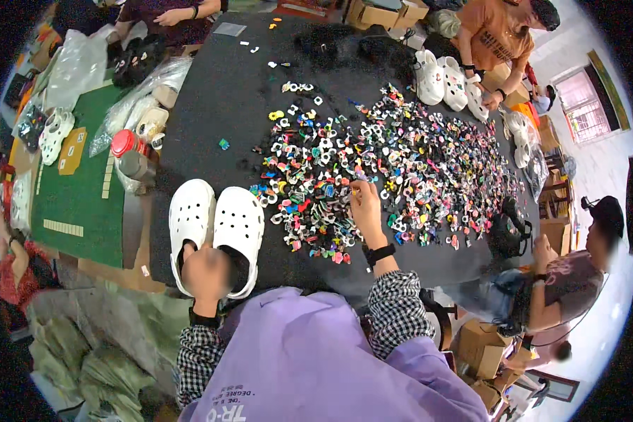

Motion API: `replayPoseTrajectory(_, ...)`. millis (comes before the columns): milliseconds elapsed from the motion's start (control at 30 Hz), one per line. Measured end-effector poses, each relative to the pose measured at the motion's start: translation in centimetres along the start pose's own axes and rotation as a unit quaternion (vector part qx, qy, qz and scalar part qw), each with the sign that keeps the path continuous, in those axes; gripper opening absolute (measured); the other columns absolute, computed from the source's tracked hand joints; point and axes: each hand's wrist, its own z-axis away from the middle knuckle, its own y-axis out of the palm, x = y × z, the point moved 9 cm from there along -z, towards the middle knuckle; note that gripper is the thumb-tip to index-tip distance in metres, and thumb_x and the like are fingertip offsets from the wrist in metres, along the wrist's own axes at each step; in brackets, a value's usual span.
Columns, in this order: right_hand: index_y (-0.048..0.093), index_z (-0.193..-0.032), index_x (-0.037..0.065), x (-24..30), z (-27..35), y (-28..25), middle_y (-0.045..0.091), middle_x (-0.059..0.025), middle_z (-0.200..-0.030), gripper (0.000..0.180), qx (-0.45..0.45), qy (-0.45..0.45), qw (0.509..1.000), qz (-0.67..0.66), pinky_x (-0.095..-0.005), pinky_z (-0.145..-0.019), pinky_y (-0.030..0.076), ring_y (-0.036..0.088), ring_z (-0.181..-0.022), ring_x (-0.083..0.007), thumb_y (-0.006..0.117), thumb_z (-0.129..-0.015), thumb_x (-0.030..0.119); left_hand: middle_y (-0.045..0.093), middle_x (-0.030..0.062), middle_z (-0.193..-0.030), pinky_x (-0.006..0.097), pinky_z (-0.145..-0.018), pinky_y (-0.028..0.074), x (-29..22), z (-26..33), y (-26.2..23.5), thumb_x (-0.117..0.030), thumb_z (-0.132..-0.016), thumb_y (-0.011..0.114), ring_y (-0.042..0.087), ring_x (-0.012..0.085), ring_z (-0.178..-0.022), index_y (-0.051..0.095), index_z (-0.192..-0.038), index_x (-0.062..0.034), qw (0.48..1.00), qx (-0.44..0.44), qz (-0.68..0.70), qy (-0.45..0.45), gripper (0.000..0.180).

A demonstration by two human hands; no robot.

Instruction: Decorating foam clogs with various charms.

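A pair of white clogs, the left clog point(193, 218) and the right clog point(238, 228), lies side by side on the black table, toes pointing away from me. My left hand point(207, 271) grips them at the heels, its thumb and fingers partly hidden in the openings and blurred. Over the big heap of small colourful shoe charms point(323, 158), my right hand point(364, 207) has its fingertips pinched together. A small purplish charm point(359, 176) shows at those tips, though its shape is too small to make out.
More white clogs point(430, 77) stand at the far right, beside a person in an orange shirt point(496, 35). A red-lidded jar point(128, 151) stands left by a green mat point(77, 190). A black bag point(508, 228) lies at the table's right edge; another person point(577, 274) sits beyond.
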Motion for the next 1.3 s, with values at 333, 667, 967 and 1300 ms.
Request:
replayPoseTrajectory(333, 0.065, -0.095, 0.007, 5.1, 1.9, 0.8, 0.058, -0.0126, -0.098, 0.021, -0.02, -0.153, 0.987, 0.038, -0.0426, -0.084, 0.045, 0.056, -0.093, -0.0324, 0.067, -0.075, 0.003, 0.048, 0.0218, -0.101, 0.048, -0.077, 0.044, 0.6, 0.2, 0.3, -0.017, -0.078, 0.068, 0.05, 0.0412, -0.096, 0.062, -0.102, -0.0032, 1.0, -0.019, -0.014, 0.001, 0.029)
replayPoseTrajectory(667, 0.062, -0.101, 0.008, 4.7, 3.6, 4.0, 0.058, -0.0095, -0.102, 0.028, 0.045, -0.126, 0.988, 0.079, -0.041, -0.082, 0.048, 0.056, -0.094, -0.0314, 0.07, -0.074, 0.01, 0.048, 0.0217, -0.1, 0.049, -0.077, 0.044, 0.0, 0.1, 0.0, -0.018, -0.077, 0.068, 0.05, 0.0419, -0.096, 0.062, -0.102, -0.0026, 0.999, -0.023, -0.007, 0.023, 0.03)
replayPoseTrajectory(967, 0.062, -0.099, 0.005, 2.5, 3.3, 1.2, 0.057, -0.0141, -0.097, 0.023, -0.024, -0.069, 0.997, 0.034, -0.0398, -0.073, 0.05, 0.058, -0.089, -0.0336, 0.061, -0.078, -0.003, 0.047, 0.0219, -0.101, 0.048, -0.078, 0.044, 0.3, 0.1, 0.4, -0.019, -0.078, 0.068, 0.05, 0.0417, -0.096, 0.061, -0.102, -0.0024, 1.0, -0.008, -0.01, 0.002, 0.03)
replayPoseTrajectory(1300, 0.06, -0.101, 0.006, 10.0, 6.2, 6.1, 0.055, -0.0122, -0.099, 0.029, 0.059, -0.153, 0.986, 0.037, -0.0419, -0.08, 0.048, 0.055, -0.092, -0.0323, 0.07, -0.074, 0.013, 0.047, 0.0231, -0.105, 0.048, -0.08, 0.044, 0.6, 0.2, 0.7, -0.021, -0.079, 0.067, 0.05, 0.0418, -0.098, 0.061, -0.106, -0.0034, 1.0, -0.01, -0.024, 0.011, 0.033)
